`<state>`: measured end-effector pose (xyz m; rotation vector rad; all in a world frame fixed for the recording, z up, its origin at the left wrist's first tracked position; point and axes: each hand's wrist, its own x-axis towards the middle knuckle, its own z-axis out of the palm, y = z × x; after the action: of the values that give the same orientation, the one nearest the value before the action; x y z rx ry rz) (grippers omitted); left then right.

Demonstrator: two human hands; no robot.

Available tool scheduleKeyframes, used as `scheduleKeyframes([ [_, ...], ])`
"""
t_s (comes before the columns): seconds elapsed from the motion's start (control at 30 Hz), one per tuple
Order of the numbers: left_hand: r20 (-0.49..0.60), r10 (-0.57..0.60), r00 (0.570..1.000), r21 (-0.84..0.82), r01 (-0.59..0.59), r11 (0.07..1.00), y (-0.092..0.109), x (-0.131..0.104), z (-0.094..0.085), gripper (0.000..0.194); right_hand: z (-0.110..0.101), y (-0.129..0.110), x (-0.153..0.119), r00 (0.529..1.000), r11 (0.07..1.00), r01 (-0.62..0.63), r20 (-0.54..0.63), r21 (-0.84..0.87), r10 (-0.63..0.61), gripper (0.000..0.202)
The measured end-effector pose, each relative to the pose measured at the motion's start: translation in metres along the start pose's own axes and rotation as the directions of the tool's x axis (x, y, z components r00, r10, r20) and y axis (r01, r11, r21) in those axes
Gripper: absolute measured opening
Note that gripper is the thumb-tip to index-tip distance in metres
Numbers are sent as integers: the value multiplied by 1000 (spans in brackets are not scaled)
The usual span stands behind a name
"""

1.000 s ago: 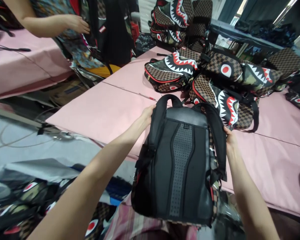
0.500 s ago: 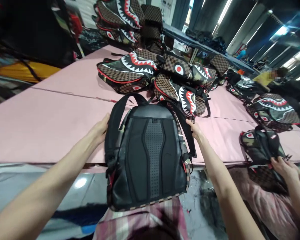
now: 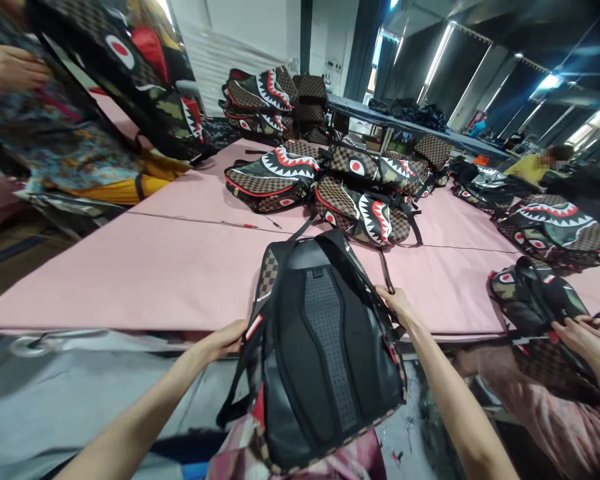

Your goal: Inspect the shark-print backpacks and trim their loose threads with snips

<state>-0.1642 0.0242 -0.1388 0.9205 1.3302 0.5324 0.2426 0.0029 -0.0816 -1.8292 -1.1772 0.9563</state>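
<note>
A black backpack (image 3: pixel 300 347) with a padded, perforated back panel leans over the table edge, its back facing me and its base near my lap. Brown checks show along its sides and bottom edge. My left hand (image 3: pixel 231 333) is closed at its left side, beside the shoulder strap; the fingertips are hidden. On the other side, my right hand (image 3: pixel 395 303) pinches near the right shoulder strap, close to a thin black strap end. Just beyond lies another backpack (image 3: pixel 363 210) with a shark-mouth print.
More shark-print backpacks (image 3: pixel 275 175) are heaped across the pink table (image 3: pixel 180 273). At right, a co-worker's hands (image 3: pixel 583 337) handle a camouflage bag (image 3: pixel 535 293). Another person (image 3: pixel 55 133) stands at left beside a large checked backpack (image 3: pixel 125 73).
The backpack has tilted and shifted right and toward me. My left hand has moved lower along its side, and the left shoulder strap now hangs down. The view has turned left.
</note>
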Motion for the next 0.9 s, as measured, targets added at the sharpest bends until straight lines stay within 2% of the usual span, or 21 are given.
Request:
scheduleKeyframes([
  [0.07,110,-28,994,17,26,1000,-14,-15,7,51,0,6,-7,1000,1000,24,6,10,-24,41],
  [0.13,163,53,985,22,-57,998,-27,-32,18,53,2,10,-15,999,999,47,-2,2,-47,38],
  [0.17,155,113,981,19,-118,993,-32,-39,23,57,5,10,-20,998,998,61,-15,-9,-61,38],
  [0.23,65,219,974,9,-220,976,-39,-49,35,63,17,5,-32,991,994,103,-79,-34,-105,37],
  [0.3,-67,249,966,2,-249,968,-42,-52,44,65,37,-7,-46,952,962,249,-157,-111,-264,35],
  [0.33,-108,244,964,3,-245,970,-43,-51,47,64,50,-16,-52,913,920,352,-155,-171,-378,34],
  [0.4,-154,217,964,16,-217,976,-43,-48,49,58,79,-36,-57,814,779,544,-30,-311,-580,36],
  [0.43,-169,211,963,26,-210,977,-44,-46,48,55,93,-48,-56,786,712,593,78,-376,-613,37],
  [0.47,-183,210,960,36,-207,978,-44,-45,47,52,105,-59,-52,784,660,602,175,-450,-596,39],
  [0.5,-194,212,958,48,-207,977,-45,-43,44,49,115,-70,-45,801,613,581,242,-535,-547,40],
  [0.57,-207,213,955,75,-202,977,-48,-40,36,43,127,-88,-27,838,528,531,314,-663,-447,39],
  [0.63,-217,196,956,90,-181,979,-52,-37,25,35,128,-98,-13,839,481,533,364,-696,-404,31],
  [0.73,-218,192,957,67,-182,981,-63,-36,10,24,121,-94,-16,783,455,620,467,-639,-411,18],
  [0.83,-223,208,952,27,-208,978,-72,-38,5,21,114,-68,-47,686,452,728,542,-516,-486,19],
  [0.9,-239,150,959,8,-153,988,-72,-42,7,24,110,-47,-71,643,471,766,529,-438,-554,21],
])
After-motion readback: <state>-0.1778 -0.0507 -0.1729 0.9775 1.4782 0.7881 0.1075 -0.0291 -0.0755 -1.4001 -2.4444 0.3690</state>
